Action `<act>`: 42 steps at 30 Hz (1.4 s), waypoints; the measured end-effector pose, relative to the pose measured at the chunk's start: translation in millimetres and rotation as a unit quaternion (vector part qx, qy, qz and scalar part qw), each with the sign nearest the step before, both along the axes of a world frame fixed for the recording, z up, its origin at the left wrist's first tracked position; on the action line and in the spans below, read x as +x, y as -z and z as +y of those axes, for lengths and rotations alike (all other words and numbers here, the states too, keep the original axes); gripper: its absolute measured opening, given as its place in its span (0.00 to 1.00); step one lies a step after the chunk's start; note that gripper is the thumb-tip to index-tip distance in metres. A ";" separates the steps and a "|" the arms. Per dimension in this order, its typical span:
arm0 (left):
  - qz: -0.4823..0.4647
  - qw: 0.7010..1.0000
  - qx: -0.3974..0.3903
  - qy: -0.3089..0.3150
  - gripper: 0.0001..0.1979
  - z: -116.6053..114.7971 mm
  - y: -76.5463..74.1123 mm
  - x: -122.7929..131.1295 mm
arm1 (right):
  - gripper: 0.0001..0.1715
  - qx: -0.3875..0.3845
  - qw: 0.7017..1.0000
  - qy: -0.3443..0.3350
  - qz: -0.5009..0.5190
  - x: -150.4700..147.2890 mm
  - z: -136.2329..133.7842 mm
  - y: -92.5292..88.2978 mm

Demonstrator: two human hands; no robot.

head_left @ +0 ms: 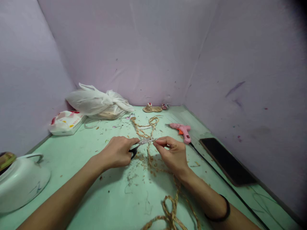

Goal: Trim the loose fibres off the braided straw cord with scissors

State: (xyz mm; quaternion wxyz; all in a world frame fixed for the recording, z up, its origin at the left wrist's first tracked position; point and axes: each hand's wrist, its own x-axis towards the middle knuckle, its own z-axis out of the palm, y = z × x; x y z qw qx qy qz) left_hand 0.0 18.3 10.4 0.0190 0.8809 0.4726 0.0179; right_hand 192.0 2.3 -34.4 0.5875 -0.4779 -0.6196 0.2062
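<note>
My left hand [118, 151] is closed around the black handles of a pair of scissors [142, 144], whose metal blades point right. My right hand [171, 153] pinches a braided jute rope [150, 153] right at the blade tips. The rope runs from a loose tangle at the back [145, 126], between my hands, down to a knotted heap near the front edge [171, 212]. Frayed fibre bits lie on the green table [83, 159] under my hands.
A pink glue gun [182, 130] lies right of the rope, its black cord [225, 183] trailing toward me. A dark phone [226, 161] rests by the right wall. At the left sit a white lidded pot [20, 182], a packet [64, 123] and a white plastic bag [96, 102].
</note>
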 end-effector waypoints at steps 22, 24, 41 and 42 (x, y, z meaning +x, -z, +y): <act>-0.059 0.998 0.005 -0.010 0.27 -3.0 2.9 4.4 | 0.04 0.033 0.999 -0.008 -0.031 -1.3 -2.8 1.4; -0.049 0.999 0.000 -0.006 0.27 -3.0 2.9 4.4 | 0.05 0.047 0.998 -0.017 -0.037 -1.1 -2.2 2.5; -0.185 0.980 -0.070 0.015 0.21 5.7 6.2 -0.4 | 0.02 0.012 1.000 0.003 -0.009 -2.6 -3.2 -0.9; -0.228 0.971 -0.077 0.002 0.19 8.0 6.6 -1.1 | 0.02 -0.026 1.000 0.006 -0.001 -3.2 -2.8 -2.0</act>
